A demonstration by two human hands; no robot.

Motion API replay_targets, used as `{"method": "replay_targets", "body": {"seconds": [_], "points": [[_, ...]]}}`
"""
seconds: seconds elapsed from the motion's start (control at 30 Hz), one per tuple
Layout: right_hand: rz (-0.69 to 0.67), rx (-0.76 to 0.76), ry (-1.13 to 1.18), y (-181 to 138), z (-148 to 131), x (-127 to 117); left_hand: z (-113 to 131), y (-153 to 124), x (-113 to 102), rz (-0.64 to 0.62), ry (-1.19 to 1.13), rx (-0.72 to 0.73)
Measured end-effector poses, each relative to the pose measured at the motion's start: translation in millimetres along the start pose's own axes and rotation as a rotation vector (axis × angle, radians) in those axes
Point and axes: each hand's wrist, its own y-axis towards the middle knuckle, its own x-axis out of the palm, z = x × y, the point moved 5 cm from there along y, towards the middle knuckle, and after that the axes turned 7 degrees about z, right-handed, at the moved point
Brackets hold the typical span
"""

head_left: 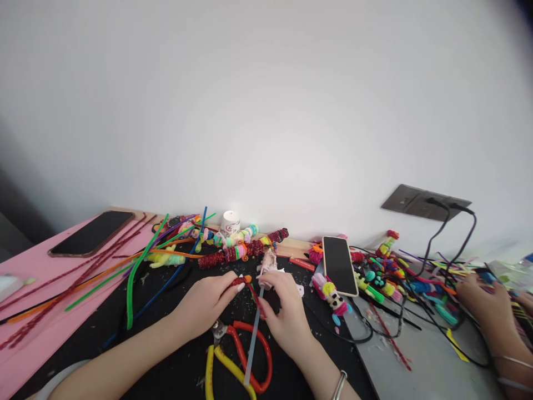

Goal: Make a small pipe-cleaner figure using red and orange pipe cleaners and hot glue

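My left hand (209, 300) pinches a short piece of red pipe cleaner (239, 281) with an orange end. A thin red strand (255, 295) runs from there to my right hand (283, 305), whose thumb and fingers are closed on it. Below my hands lie scissors-like cutters with a red looped handle (268, 355) and a yellow handle (209, 372). A translucent glue stick (252, 344) crosses the red handle and passes behind my right fingers. Just beyond them is a pale pinkish object (268, 260), partly hidden. Behind my hands stretches a thick red wrapped pipe-cleaner roll (229, 254) with coloured bands.
Long pipe cleaners (133, 283) spread over the pink sheet (25, 283) at left, near a dark phone (91, 233). A paper cup (230, 224) stands by the wall. Right: another phone (339, 264), coloured figures, black cables (420, 255) and another person's hand (485, 300).
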Motion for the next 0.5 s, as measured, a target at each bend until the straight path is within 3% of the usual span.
{"method": "replay_targets", "body": {"seconds": [0.13,0.2,0.33,0.5], "points": [[0.074,0.089,-0.218,3.1,18.1,-5.6,-4.9,2.1,-1.6,-0.018,-0.034,-0.048],[0.095,0.223,-0.379,2.8,31.7,-9.2,-5.4,1.9,-0.9,-0.044,-0.039,-0.065],[-0.047,0.472,-0.569,-2.4,52.0,-7.3,-4.3,0.9,-0.9,-0.074,-0.053,-0.088],[-0.152,0.509,-0.645,-4.4,57.1,-4.1,-3.9,1.3,-2.5,-0.078,-0.079,-0.106]]}}
